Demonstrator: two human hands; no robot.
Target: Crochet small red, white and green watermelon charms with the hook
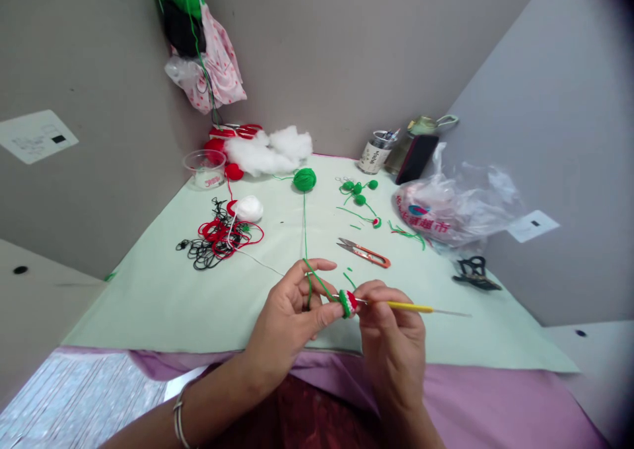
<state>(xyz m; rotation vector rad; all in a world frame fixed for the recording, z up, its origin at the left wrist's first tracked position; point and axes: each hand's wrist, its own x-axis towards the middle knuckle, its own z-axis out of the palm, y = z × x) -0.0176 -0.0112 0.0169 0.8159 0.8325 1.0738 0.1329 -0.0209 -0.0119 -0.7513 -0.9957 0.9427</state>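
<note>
My left hand point(297, 307) pinches a small crocheted piece point(348, 303) in green, white and red between thumb and fingers. A strand of green yarn point(305, 231) runs over its raised index finger from a green yarn ball point(304, 179) farther back. My right hand point(391, 323) is closed on a crochet hook point(409, 306) with a yellow handle. The hook's metal shaft passes at the crocheted piece, and its thin far end points right. Orange-handled thread snips point(364, 253) lie beyond my hands, near short green yarn scraps point(349, 280).
Tangled black and red yarn point(218, 234) and a white yarn ball point(249, 208) lie left. White stuffing point(270, 150) and a clear tub point(205, 170) stand behind. Small green crocheted balls point(360, 200) sit back right, near a pen holder point(377, 152), phone point(417, 160), plastic bag point(446, 205) and black clip point(476, 273).
</note>
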